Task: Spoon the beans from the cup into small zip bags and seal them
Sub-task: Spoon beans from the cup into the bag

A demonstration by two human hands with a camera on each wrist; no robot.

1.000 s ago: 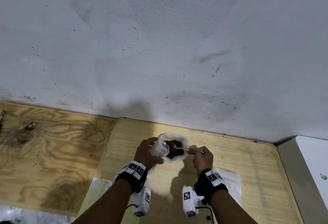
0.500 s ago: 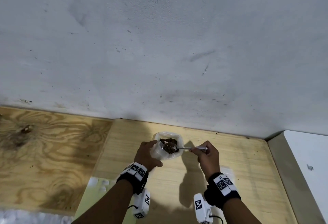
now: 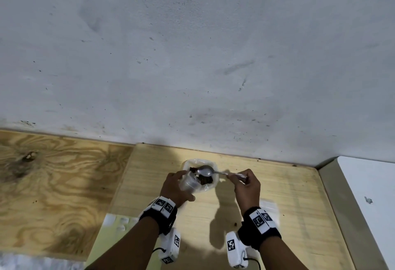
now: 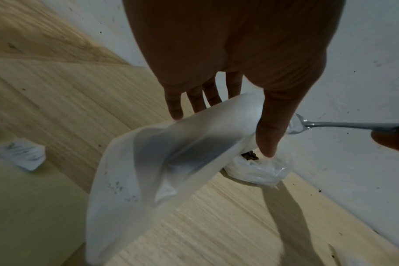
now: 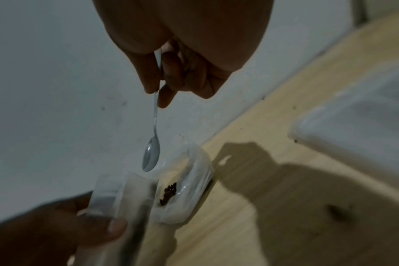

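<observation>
Head view: left hand (image 3: 176,188) fingers pinch a small clear zip bag (image 3: 189,181) beside the bean-filled plastic cup (image 3: 210,181) on the desk; right hand (image 3: 248,186) fingers grip an empty metal spoon (image 3: 206,171) above the cup, likely about to scoop again.

I look down on what seems a bare makeshift workroom, though I cannot tell its kind for certain. A scuffed, speckled grey-white wall (image 3: 192,56) rises straight behind a pale wooden tabletop (image 3: 288,195), which abuts a knotty plywood sheet (image 3: 53,184). A white slab (image 3: 367,195) stands on my right.
</observation>
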